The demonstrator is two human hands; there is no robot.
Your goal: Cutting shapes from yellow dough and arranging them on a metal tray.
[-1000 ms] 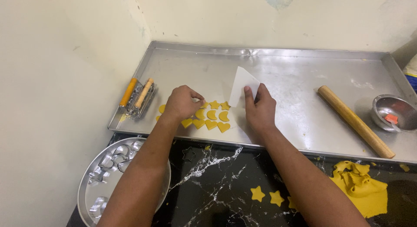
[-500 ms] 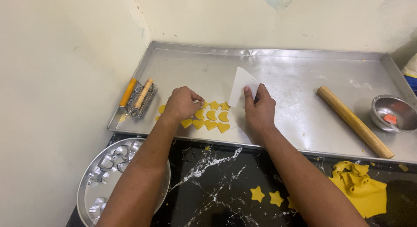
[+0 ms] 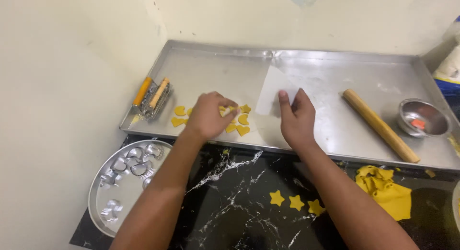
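Dough cut-outs (image 3: 238, 127), yellow hearts and stars, lie in a small cluster near the front-left edge of the big steel tray (image 3: 335, 68). Our left hand (image 3: 207, 115) rests over that cluster with fingers curled, fingertips pinching at one piece near a star; we cannot tell whether it is already lifted. Our right hand (image 3: 296, 117) lies flat, fingers spread, pressing down the near corner of a translucent white sheet (image 3: 273, 87) just beside the shapes.

We judge these pieces to be light, soft and easily bent or torn, likely a little tacky on the metal, so they are best taken by sliding fingertips under an edge and supporting them from below, not by a point of a star.

At the tray's left edge sits a wire tool with orange and wooden handles (image 3: 151, 94); toward the right lie a wooden rolling pin (image 3: 381, 125) and a small steel bowl (image 3: 424, 117). On the black marbled tabletop (image 3: 230, 202) we see three more stars (image 3: 295, 202), a lump of leftover dough (image 3: 385, 190), and a round plate of metal cutters (image 3: 122, 183) at the left edge.
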